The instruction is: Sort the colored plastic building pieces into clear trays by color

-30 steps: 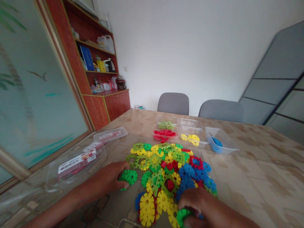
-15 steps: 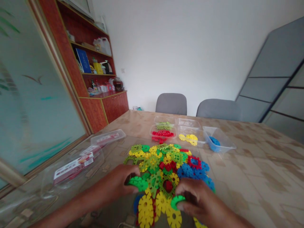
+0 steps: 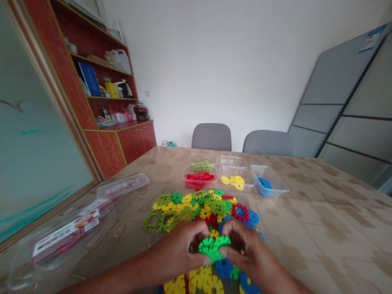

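My left hand (image 3: 180, 246) is closed on green notched plastic discs (image 3: 207, 247), pinched between thumb and fingers. Facing it, my right hand (image 3: 249, 247) grips another green notched disc (image 3: 224, 241). The green pieces meet or overlap between the two hands; whether they are slotted together I cannot tell. Under and around the hands spreads a pile of interlocking pieces: yellow discs (image 3: 202, 279), blue discs (image 3: 224, 267), a red toothed ring (image 3: 240, 212) and light-green square frames (image 3: 152, 220). Part of the pile is hidden behind my fingers.
Farther back stand clear plastic boxes with red pieces (image 3: 200, 177), yellow discs (image 3: 237, 182) and blue discs (image 3: 264, 185). At the left lie a clear lid (image 3: 122, 185) and a printed box (image 3: 65, 236). Two grey chairs (image 3: 211, 136) stand behind the table.
My hands have come together, bringing the green discs from apart to meeting in the middle. The camera view has turned slightly to the right.
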The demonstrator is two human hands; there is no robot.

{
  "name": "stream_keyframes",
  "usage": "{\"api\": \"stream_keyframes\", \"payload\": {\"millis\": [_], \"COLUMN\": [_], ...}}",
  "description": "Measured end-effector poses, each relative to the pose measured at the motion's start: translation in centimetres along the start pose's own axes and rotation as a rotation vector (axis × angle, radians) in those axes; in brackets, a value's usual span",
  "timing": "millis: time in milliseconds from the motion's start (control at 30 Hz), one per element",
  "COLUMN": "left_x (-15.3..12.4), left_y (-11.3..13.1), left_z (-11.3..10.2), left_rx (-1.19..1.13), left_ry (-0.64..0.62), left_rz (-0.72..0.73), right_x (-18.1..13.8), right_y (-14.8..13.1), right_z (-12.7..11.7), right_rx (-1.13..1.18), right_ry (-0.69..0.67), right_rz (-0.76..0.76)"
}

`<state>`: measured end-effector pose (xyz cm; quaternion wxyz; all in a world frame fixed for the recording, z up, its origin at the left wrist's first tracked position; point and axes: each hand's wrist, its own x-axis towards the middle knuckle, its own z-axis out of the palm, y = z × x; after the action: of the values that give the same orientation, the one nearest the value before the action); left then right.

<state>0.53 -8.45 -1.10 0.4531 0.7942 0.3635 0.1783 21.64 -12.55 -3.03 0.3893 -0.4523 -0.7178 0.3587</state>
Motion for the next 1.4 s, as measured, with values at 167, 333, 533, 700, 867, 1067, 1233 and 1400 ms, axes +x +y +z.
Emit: {"api": "stream_keyframes", "payload": {"millis": [167, 333, 533, 700, 867, 1067, 1233, 1400], "left_x": [0.3, 0.3, 0.6, 0.5, 0.5, 1.0, 1.4, 1.7], "left_y": [-1.0, -1.7, -1.9, -1.6, -1.6, -1.8, -1.9, -2.1], "left_z": [0.7, 1.2, 1.8, 1.8, 0.7, -0.6, -1.0, -1.4], "left_rx": [-0.029, -0.047, -0.018, -0.046, -0.126, -0.004, 0.065, 0.089], "left_ry": [0.027, 0.069, 0.127, 0.079, 0.030, 0.151, 0.171, 0.178], "left_rz": [0.001, -0.020, 0.002, -0.016, 0.025, 0.036, 0.017, -0.018], "right_x": [-0.2, -0.2, -0.1, 0.0, 0.1, 2.5, 7.9, 15.4], "right_y": [0.9, 1.4, 0.9, 0.9, 1.3, 1.3, 4.0, 6.9], "right_z": [0.9, 1.2, 1.0, 1.0, 0.5, -3.1, -8.7, -13.3], "right_rx": [0.198, 0.234, 0.068, 0.009, 0.077, 0.064, -0.142, -0.269], "right_ry": [-0.115, -0.210, -0.145, -0.130, -0.162, 0.018, 0.215, 0.352], "right_rz": [0.062, 0.100, 0.029, 0.055, 0.119, 0.179, 0.195, 0.247]}}
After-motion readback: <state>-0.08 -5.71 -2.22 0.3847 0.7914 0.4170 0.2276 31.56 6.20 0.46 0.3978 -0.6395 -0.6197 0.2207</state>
